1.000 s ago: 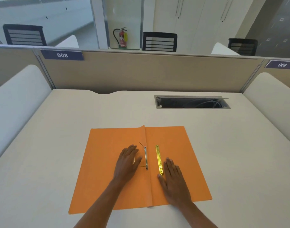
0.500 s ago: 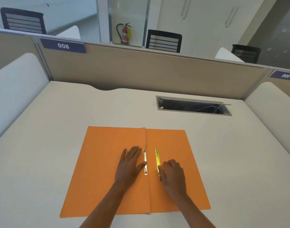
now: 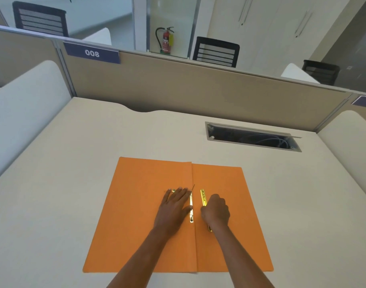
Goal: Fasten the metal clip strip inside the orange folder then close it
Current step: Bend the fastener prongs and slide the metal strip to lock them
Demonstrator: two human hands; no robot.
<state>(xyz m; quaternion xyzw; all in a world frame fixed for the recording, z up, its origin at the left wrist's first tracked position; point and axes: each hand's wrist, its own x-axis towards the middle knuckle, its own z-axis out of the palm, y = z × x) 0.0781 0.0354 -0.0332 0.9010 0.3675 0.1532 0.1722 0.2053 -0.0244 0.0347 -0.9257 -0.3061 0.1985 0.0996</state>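
Orange folder (image 3: 148, 215) open on counter (image 3: 74, 163); brass clip strip (image 3: 203, 197), long axis 12–6, pinched in my right grip (image 3: 215, 212), fastener (image 3: 191, 206) at 9; left grip (image 3: 174, 204) flat, empty.

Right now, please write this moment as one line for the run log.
folder: open flat on desk | left hand: flat beside fold | right hand: closed over gold clip strip | strip: not fastened
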